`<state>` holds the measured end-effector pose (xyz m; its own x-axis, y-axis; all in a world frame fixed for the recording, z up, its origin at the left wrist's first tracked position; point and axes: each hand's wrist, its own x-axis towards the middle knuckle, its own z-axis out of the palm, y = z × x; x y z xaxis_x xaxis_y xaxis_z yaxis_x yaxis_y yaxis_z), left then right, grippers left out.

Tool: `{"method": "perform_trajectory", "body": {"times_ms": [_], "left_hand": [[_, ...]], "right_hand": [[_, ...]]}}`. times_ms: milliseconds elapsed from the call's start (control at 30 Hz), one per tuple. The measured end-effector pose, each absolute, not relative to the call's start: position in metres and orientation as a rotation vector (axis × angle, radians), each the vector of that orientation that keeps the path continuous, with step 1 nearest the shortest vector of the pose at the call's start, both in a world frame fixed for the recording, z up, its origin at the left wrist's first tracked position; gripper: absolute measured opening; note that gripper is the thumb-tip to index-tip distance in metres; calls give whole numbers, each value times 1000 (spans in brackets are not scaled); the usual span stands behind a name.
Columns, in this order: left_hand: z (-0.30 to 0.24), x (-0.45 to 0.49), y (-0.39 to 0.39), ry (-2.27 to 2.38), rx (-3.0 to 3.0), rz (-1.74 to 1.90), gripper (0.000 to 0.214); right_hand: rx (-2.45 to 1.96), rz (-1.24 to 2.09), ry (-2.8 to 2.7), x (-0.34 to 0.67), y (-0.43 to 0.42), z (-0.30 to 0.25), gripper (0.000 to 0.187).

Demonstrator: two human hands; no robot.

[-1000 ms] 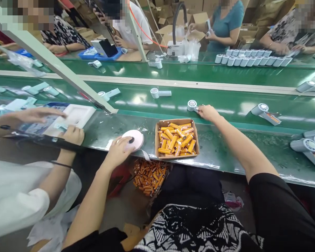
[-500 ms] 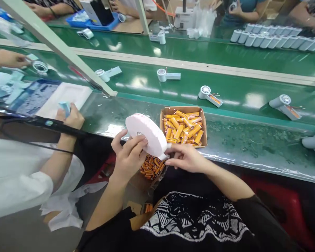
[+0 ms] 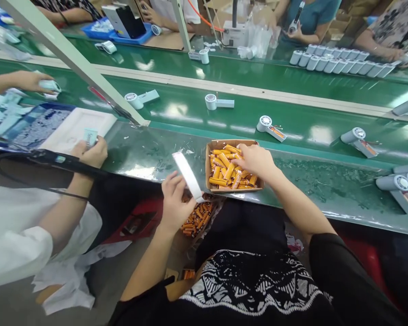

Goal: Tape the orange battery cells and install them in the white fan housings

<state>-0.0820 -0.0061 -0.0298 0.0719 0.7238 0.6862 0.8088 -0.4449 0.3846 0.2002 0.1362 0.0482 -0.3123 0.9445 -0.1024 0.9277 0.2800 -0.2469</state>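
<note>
While the left hand (image 3: 174, 199) keeps its fingers closed around a pale pink roll of foam tape (image 3: 188, 175), holding it edge-on and tilted just above the near edge of the green bench (image 3: 313, 181), the right hand (image 3: 255, 159) reaches into the small open cardboard box (image 3: 209, 168) of orange cylindrical battery cells (image 3: 224, 172). Its fingers are curled down among the cells, touching them; whether they have pinched one cannot be told. Held to one side, the roll leaves the box clear for the other hand.

Seen from its rim, the tape roll shows as a narrow white-pink strip with a short loose end at its lower edge. The box sits on the bench right in front of the person, and its cells lie jumbled and piled across one another. More orange cells (image 3: 197, 217) fill a container below the bench edge, under the left hand.

Beyond the box, small white handheld fans (image 3: 268, 124) lie spaced along the green conveyor belt (image 3: 313, 131). To the left, a co-worker's hand (image 3: 90, 151) in a white sleeve holds a small pale card over a white tray (image 3: 75, 129).
</note>
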Motion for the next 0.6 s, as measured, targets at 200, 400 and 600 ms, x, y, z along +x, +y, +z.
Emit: {"method": "perform_trajectory", "body": {"times_ms": [200,400,600], "left_hand": [[-22,-67,-3,-1532,-2315,-1215,50],[-21,-61,-3,-1499,-2372,-1154,48],[-18,-53,1,-1484,-2405,-1122,54]], "right_hand": [[-1444,712,-2126,219,149,40,37],[-1372,749,-1825,239,138,25,49],[-1348,158,-2770,231,126,43,41]]}}
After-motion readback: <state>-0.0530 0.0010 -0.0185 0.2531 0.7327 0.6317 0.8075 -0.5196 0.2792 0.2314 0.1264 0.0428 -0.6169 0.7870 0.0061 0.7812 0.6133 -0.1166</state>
